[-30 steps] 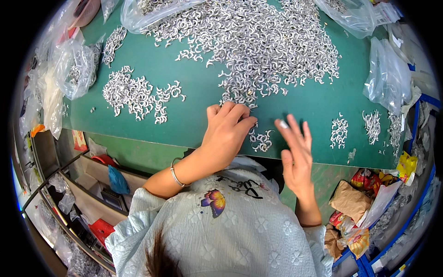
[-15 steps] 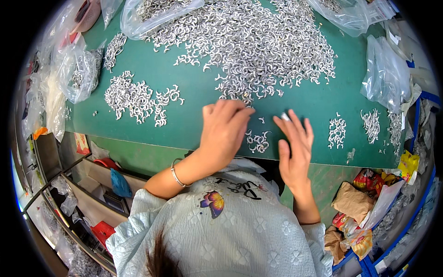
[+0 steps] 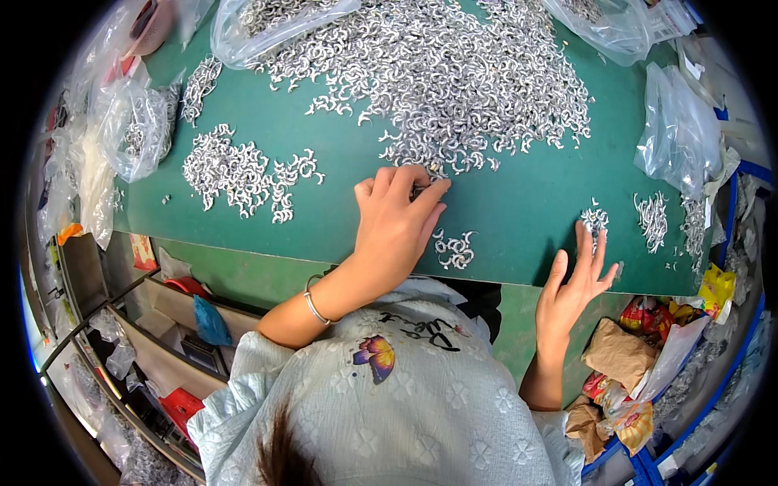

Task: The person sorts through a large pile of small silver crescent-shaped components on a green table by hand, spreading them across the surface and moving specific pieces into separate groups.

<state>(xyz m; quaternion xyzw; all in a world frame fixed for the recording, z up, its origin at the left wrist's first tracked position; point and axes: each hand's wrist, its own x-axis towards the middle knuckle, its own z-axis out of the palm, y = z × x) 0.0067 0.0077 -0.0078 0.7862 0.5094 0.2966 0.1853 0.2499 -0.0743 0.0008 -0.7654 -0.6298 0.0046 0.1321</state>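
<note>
A large heap of small silver crescent-shaped pieces (image 3: 454, 73) covers the far middle of the green table. My left hand (image 3: 393, 223) is closed at the heap's near edge, its fingers curled round a few grey crescent pieces that show between thumb and forefinger. Just right of it lies a small cluster of crescents (image 3: 454, 249). My right hand (image 3: 577, 283) is open, fingers spread, reaching over a small group of crescents (image 3: 596, 217) near the table's front edge and partly covering it. Whether its fingertips touch the pieces, I cannot tell.
A middling pile of crescents (image 3: 231, 170) lies on the left. Narrow groups of thin pieces (image 3: 651, 220) lie at the right. Clear plastic bags (image 3: 677, 130) edge the table on both sides. Paper and plastic packets (image 3: 620, 352) are below right, drawers (image 3: 170, 316) below left.
My right hand has moved right, from beside the small cluster to the group near the right edge, its fingers spreading. My left hand has stayed almost in place.
</note>
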